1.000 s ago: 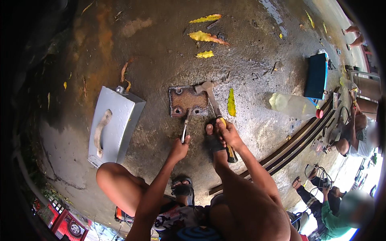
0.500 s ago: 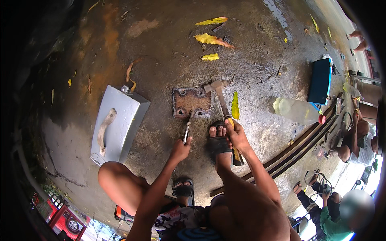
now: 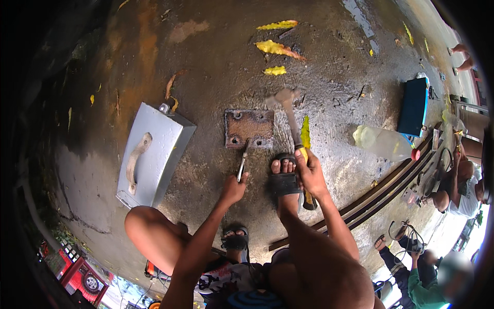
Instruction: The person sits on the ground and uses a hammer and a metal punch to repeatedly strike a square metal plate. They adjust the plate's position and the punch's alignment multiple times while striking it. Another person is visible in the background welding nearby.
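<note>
On the wet concrete lies a rusty square steel plate (image 3: 250,125) with a hole near each corner. My left hand (image 3: 234,189) is closed around a pair of metal pliers (image 3: 242,164); their jaws meet the plate's near edge between the two near holes. Whether they grip the plate, I cannot tell. In my right hand (image 3: 312,175) is a hammer (image 3: 292,121) with a yellow and black handle. Its slightly blurred head is beyond the plate's far right corner, off the plate. My sandalled foot (image 3: 284,177) stands beside the right hand.
To the left sits a grey metal box (image 3: 149,154) with a curved handle. A clear plastic bottle (image 3: 383,143), a blue box (image 3: 413,106) and long metal bars (image 3: 370,198) lie to the right. Yellow leaves (image 3: 278,49) dot the concrete. Other people (image 3: 465,185) are at the right edge.
The hammer has moved up and slightly right, away from the plate's far right corner. The whole view has shifted a little; the pliers stay at the plate's near edge.
</note>
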Tool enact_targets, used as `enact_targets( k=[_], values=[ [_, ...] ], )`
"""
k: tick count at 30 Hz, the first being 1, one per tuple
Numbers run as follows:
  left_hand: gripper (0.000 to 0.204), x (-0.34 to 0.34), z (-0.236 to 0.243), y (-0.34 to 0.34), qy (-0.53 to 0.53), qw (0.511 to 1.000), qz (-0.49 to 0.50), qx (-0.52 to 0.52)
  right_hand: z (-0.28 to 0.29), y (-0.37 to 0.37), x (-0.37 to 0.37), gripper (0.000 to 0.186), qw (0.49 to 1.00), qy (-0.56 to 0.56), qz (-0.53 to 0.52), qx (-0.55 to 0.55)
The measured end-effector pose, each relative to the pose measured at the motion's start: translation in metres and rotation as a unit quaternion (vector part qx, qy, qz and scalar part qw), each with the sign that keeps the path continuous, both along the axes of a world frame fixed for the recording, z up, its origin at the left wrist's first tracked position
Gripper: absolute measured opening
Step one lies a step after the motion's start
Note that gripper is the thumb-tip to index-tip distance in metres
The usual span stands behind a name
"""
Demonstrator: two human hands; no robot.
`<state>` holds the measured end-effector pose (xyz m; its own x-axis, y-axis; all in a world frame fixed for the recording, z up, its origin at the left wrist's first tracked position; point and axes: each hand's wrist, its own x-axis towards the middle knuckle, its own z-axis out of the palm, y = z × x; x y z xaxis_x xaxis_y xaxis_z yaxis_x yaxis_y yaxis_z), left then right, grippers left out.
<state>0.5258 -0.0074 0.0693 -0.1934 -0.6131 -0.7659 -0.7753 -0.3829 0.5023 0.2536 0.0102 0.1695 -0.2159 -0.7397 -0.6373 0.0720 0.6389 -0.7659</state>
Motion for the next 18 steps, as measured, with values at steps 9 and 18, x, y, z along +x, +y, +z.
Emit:
enact_targets(
  k=[9, 18],
  values=[
    [0.065, -0.003, -0.002, 0.004, -0.017, 1.000, -0.001, -0.001, -0.043, -0.002, -0.010, 0.039, 0.997, -0.032, 0.026, 0.064],
    [0.064, -0.004, 0.001, 0.005, 0.034, 0.999, 0.026, -0.008, -0.060, 0.016, 0.020, 0.040, 0.968, 0.191, -0.027, -0.162]
  ],
)
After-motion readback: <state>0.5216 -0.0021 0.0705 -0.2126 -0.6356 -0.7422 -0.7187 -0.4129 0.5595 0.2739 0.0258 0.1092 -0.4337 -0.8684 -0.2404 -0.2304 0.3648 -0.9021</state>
